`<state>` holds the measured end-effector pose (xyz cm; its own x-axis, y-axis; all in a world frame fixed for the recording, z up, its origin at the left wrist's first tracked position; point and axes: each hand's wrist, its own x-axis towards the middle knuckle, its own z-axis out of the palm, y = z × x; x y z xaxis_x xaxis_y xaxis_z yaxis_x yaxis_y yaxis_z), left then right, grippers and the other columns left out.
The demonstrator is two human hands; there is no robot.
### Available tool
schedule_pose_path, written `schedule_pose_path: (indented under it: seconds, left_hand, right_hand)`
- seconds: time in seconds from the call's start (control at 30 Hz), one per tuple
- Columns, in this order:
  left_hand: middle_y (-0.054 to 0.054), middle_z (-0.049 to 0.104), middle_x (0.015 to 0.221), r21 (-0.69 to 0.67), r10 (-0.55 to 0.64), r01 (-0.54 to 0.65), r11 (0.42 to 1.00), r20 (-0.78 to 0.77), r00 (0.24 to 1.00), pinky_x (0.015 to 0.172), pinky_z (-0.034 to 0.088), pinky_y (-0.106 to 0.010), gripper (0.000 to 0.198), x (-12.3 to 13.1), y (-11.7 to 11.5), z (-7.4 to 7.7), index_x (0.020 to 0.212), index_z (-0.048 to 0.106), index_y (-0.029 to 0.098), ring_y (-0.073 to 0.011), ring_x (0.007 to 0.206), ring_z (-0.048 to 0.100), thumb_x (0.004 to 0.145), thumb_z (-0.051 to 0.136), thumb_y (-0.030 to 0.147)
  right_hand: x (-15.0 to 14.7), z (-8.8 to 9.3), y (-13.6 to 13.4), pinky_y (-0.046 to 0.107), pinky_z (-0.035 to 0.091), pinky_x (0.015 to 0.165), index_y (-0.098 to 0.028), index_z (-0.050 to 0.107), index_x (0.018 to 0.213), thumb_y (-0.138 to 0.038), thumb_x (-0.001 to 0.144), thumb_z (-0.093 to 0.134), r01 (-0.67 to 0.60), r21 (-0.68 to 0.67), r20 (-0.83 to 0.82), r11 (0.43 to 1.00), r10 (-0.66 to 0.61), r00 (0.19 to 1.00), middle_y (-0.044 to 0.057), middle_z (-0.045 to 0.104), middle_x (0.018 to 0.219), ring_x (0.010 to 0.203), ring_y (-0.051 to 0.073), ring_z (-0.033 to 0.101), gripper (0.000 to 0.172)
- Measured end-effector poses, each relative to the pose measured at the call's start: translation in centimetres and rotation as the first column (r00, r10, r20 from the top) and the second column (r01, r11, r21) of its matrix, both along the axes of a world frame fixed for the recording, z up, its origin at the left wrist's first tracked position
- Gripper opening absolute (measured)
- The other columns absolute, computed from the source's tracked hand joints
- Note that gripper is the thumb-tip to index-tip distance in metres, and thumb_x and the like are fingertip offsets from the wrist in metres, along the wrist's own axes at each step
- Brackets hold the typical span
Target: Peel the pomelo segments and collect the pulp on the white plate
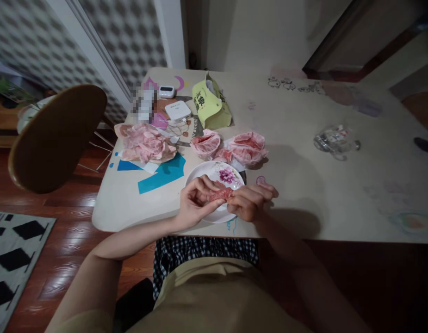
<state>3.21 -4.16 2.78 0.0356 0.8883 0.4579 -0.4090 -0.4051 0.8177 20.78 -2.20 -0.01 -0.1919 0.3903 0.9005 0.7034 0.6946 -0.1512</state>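
Above a white plate with a purple flower, my left hand is closed around a reddish pomelo segment. The fingers of my right hand are closed on the same segment's right end. Some of the plate is hidden under both hands. Just behind it lie two large pomelo pieces, a left one and a right one, wrapped in pale pink membrane. A heap of pink membrane scraps is to the left.
A yellow-green bag with black writing stands behind the fruit. Further left are a white box-shaped device and a small white gadget with a dark screen. A clear container is at the right. A round-backed chair stands left of the table.
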Motion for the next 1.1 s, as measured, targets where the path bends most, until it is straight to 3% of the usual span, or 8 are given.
schedule_pose_path:
  seconds: [0.03,0.1,0.27,0.47,0.67,1.1]
  left_hand:
    - [0.000,0.069,0.086,-0.022,-0.016,0.016,1.000,0.006,1.000,0.081,0.062,-0.025,0.034,-0.1,0.1,0.0,0.079,0.052,0.018,-0.0118,0.084,0.073,0.083,0.086,0.020]
    - [-0.001,0.069,0.088,-0.061,-0.050,0.051,0.997,0.018,0.999,0.079,0.060,-0.022,0.031,-0.2,0.2,0.0,0.081,0.054,0.018,-0.0107,0.084,0.071,0.084,0.085,0.019]
    - [-0.004,0.069,0.097,-0.137,-0.072,0.077,0.988,0.040,0.997,0.078,0.057,-0.021,0.027,-0.6,0.7,-0.3,0.084,0.057,0.018,-0.0112,0.089,0.068,0.087,0.083,0.022]
    - [-0.004,0.068,0.098,-0.124,-0.031,0.033,0.992,0.014,0.999,0.084,0.057,-0.023,0.027,-0.8,1.0,-0.6,0.082,0.056,0.017,-0.0108,0.093,0.068,0.088,0.082,0.023]
    - [-0.005,0.070,0.102,-0.104,0.031,-0.030,0.994,0.005,1.000,0.084,0.059,-0.025,0.032,-0.8,1.2,-0.5,0.081,0.055,0.018,-0.0124,0.093,0.070,0.086,0.085,0.028]
    - [-0.005,0.071,0.104,-0.075,0.086,-0.086,0.993,-0.014,0.996,0.084,0.060,-0.024,0.027,-1.0,1.8,-1.2,0.083,0.057,0.018,-0.0124,0.096,0.070,0.085,0.084,0.022]
  right_hand:
    - [-0.4,0.6,0.3,0.038,0.037,0.083,-0.029,0.057,0.079,-0.031,0.100,0.051,-0.032,0.160,0.008,0.987,0.031,0.999,-0.004,0.059,0.073,0.079,0.017,0.053,0.022]
    - [-1.0,1.5,0.8,0.037,0.038,0.084,-0.028,0.055,0.082,-0.019,0.098,0.048,-0.035,0.223,0.002,0.974,0.036,0.999,-0.004,0.058,0.076,0.079,0.016,0.054,0.019]
    - [-1.9,2.0,1.6,0.035,0.040,0.080,-0.026,0.052,0.085,-0.013,0.092,0.044,-0.051,0.121,-0.043,0.991,0.057,0.997,-0.003,0.059,0.080,0.077,0.015,0.055,0.018]
    - [-1.9,1.7,1.7,0.035,0.040,0.080,-0.026,0.054,0.084,-0.009,0.088,0.046,-0.071,0.097,-0.046,0.993,0.076,0.996,-0.002,0.062,0.082,0.078,0.015,0.057,0.019]
    - [-1.8,1.6,1.9,0.034,0.041,0.082,-0.026,0.056,0.087,-0.017,0.095,0.045,-0.071,0.130,-0.018,0.989,0.074,0.997,-0.003,0.061,0.081,0.079,0.014,0.057,0.017]
    - [-1.6,1.8,1.9,0.033,0.042,0.082,-0.025,0.056,0.086,-0.015,0.100,0.043,-0.064,0.104,-0.003,0.992,0.065,0.998,-0.003,0.062,0.081,0.079,0.014,0.058,0.021]
